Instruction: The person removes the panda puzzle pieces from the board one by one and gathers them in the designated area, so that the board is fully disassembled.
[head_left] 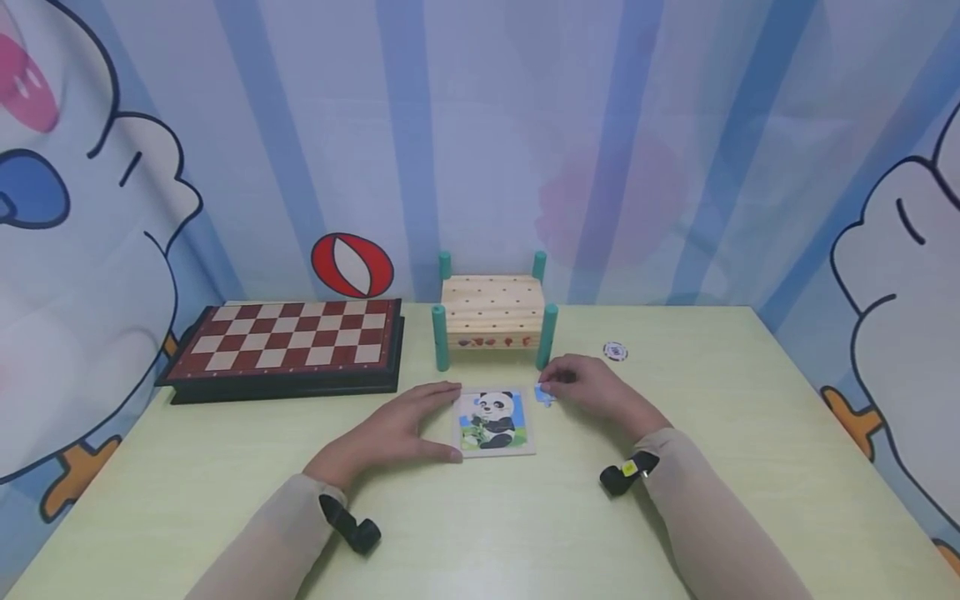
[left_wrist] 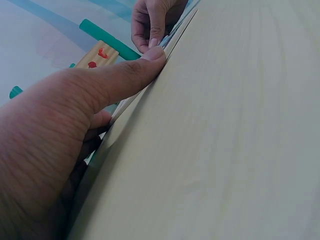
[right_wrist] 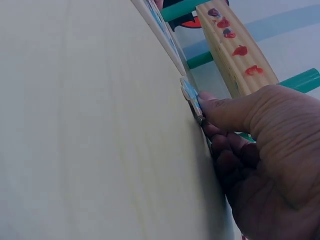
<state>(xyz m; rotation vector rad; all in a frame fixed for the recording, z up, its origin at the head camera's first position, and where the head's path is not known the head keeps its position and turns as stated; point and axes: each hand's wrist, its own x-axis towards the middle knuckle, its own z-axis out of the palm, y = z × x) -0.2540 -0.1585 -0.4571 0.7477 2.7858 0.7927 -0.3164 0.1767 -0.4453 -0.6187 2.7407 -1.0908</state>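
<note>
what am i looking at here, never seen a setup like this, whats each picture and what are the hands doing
There is no machine here, just a person working with two bare hands. The wide picture comes from a camera worn on the head, looking forward and down. The two tilted close-ups come from a small camera on each wrist: one beside the left hand, one beside the right hand.

On the table lie a panda puzzle in the middle, a chessboard to the left, a small wooden stand with green legs behind the puzzle, and a round chip to the right.

The left hand touches the puzzle's left side. The right hand pinches a small blue piece just right of the puzzle.
</note>
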